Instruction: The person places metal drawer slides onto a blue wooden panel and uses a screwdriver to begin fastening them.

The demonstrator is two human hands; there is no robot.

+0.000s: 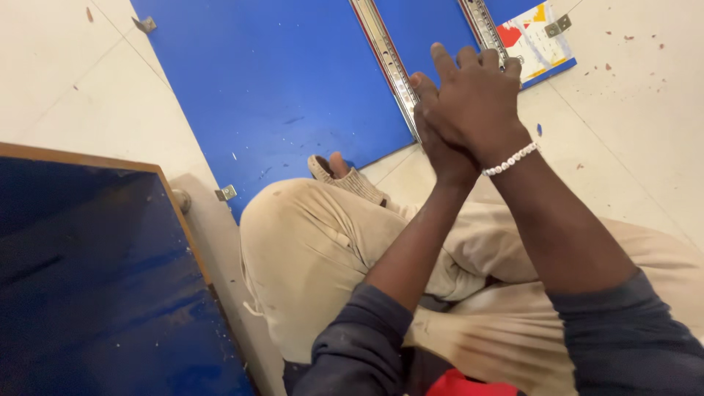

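Sitting cross-legged on a pale tiled floor, a person in tan trousers has a dark blue board with a wooden edge at the left and small metal brackets scattered around. The right hand lies flat over the left hand, palms pressed together, holding nothing, blocking part of the view just beyond the knees. Behind them lies a large bright blue panel, scuffed, with two metal drawer rails running along it.
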